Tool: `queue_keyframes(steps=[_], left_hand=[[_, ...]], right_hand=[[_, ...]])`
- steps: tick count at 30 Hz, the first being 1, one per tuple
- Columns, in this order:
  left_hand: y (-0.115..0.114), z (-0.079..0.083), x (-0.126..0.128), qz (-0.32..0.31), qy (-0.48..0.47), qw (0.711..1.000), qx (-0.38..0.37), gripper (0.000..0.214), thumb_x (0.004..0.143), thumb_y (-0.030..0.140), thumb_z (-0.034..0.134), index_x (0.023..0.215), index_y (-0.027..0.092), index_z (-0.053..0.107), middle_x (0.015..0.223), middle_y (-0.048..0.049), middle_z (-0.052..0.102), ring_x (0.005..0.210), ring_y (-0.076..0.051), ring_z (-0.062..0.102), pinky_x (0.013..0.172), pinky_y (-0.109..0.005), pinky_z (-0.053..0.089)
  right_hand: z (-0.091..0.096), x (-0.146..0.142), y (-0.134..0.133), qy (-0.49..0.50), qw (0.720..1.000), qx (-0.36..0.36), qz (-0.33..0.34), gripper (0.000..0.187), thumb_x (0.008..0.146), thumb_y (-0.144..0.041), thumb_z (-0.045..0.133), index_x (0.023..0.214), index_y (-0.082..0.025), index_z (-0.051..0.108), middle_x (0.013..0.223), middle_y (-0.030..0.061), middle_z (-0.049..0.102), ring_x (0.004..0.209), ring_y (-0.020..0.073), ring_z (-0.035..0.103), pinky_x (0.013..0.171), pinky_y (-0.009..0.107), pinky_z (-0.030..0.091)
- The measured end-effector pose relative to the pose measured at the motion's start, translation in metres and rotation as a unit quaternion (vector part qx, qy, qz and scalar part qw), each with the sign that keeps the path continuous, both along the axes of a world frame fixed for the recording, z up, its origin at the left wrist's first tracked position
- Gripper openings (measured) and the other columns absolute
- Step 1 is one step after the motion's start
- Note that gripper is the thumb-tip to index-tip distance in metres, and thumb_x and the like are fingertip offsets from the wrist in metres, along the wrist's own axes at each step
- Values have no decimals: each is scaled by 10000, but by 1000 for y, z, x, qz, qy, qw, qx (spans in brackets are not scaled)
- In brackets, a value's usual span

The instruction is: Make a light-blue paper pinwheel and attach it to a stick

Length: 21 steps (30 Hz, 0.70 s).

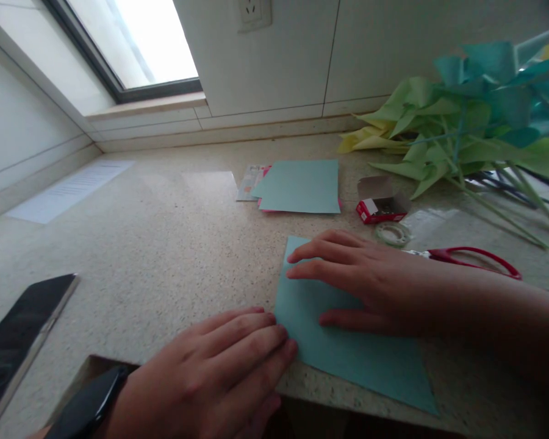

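A sheet of teal paper (348, 353), folded to a triangle shape, lies at the near edge of the speckled counter (174, 244). My right hand (366, 283) lies flat on it with fingers stretched out, pressing it down. My left hand (219, 372), with a black watch on the wrist, rests fingers together and flat against the paper's left edge near the counter's front. Neither hand holds anything.
Red-handled scissors (476, 261) and a tape roll (393, 233) lie just right of my right hand. A small red box (380, 202), a stack of coloured paper (299, 186), a pile of paper pinwheels (476, 116), a phone (18, 338) at left, a white sheet (71, 189).
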<state>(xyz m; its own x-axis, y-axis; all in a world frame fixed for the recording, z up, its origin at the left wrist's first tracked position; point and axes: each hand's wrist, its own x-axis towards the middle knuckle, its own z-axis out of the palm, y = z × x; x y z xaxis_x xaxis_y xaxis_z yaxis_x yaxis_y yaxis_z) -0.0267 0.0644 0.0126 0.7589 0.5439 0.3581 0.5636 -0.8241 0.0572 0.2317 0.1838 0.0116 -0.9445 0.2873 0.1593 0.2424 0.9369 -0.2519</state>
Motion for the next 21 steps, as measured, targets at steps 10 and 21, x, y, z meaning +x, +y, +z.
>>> queue_keyframes(steps=[10,21], left_hand=[[4,2,-14,-2,15,1000,-8,298,944,240,631,1211,128,706,1199,-48,755,1139,-222,671,984,-359,593],[10,-2,-19,-6,14,999,-44,325,927,153,609,1242,146,688,1243,-33,738,1113,-217,676,987,-380,581]], right_hand=[[-7,5,12,-10,998,-52,-33,548,898,-569,636,1318,-218,609,1365,99,600,1293,314,485,1089,476,416],[-10,5,12,-3,998,-47,-36,539,885,-566,648,1309,-237,609,1367,92,592,1293,313,485,1084,482,426]])
